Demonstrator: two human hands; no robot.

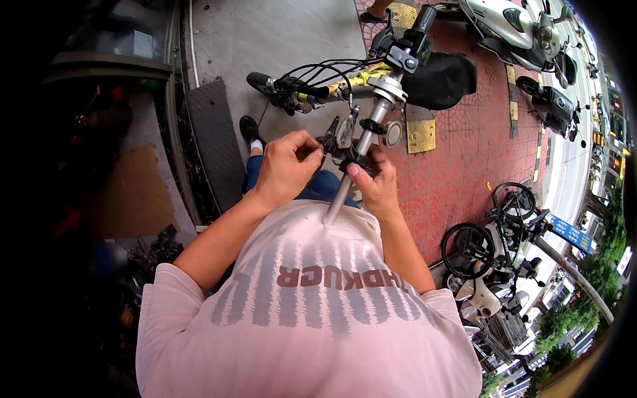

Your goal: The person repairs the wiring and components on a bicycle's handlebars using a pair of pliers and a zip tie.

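A bare metal handlebar (340,194) runs from an electric bike towards my shirt. My left hand (286,162) is closed in a pinch just left of the bar, its fingertips on what looks like a thin wire (333,158). My right hand (377,180) is closed around a black clamp (355,160) on the bar, thumb on top and fingers partly hidden behind. Beside my left fingertips hangs a brake lever (346,131) of black and grey metal. A round bell-like part (393,134) sits on the bar's right side.
Black cables (318,68) loop from the bar over the yellow frame (365,76). The bike's black seat (441,81) lies beyond the bar. A white scooter (507,23) and several parked bikes (470,249) stand on red paving (458,159) at right. A glass-fronted doorway (113,63) is at left.
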